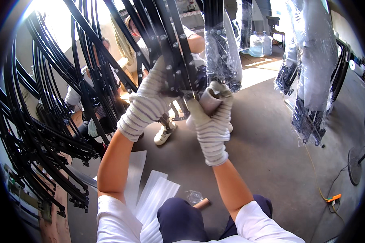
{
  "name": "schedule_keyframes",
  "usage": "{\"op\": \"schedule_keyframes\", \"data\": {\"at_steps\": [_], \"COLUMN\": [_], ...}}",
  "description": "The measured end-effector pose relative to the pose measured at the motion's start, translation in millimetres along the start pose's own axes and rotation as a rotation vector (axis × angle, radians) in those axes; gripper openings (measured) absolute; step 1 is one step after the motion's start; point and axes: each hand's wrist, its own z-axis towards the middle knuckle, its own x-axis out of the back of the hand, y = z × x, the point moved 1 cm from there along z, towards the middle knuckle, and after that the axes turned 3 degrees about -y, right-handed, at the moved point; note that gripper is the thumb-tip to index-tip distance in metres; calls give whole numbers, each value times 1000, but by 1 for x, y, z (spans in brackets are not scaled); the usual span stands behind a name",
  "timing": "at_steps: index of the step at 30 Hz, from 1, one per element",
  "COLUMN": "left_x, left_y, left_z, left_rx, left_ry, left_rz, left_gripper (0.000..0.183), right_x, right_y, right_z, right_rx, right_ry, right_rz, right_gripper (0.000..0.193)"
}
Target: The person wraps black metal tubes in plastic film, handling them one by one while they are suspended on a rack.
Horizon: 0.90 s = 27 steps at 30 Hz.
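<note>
Both my hands wear white knitted gloves with grey stripes. My left hand (pixel 148 99) is closed around the lower part of a bundle of black metal bars (pixel 176 56) with rivets along them, hanging in front of me. Its fingertips are partly hidden behind the bars. Just to the right, my right hand (pixel 213 129) grips a small roll of stretch film (pixel 209 102), its open end tilted up toward me. The roll is close to the bundle's lower end. Whether film runs from roll to bars I cannot tell.
Many curved black metal bars (pixel 40 129) hang at left. Film-wrapped bundles (pixel 312 69) hang at right. Two people are beyond the bars. White foam sheets (pixel 156 194) and a cardboard tube (pixel 202 203) lie on the floor. An orange power strip (pixel 333 198) with cable lies at right, near a fan base (pixel 355 166).
</note>
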Motion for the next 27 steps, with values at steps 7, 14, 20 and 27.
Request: {"op": "schedule_keyframes", "data": {"at_steps": [7,14,20,27], "left_x": [8,14,4,-6], "left_y": [-4,-7,-25,-24], "left_z": [-1,1,7,13], "left_rx": [-145,-284,-115,-391], "left_ry": [-164,-188,220,481], "left_rz": [249,699,534,610], "left_gripper": [53,58,47,34], "right_x": [5,8,13,-12], "right_y": [17,5,17,-20], "right_z": [10,33,80,88], "right_rx": [203,423,467,264], "right_ry": [-17,-245,-367,-399], "right_rz": [-49,-286,38,197], "right_gripper": [49,60,64,59]}}
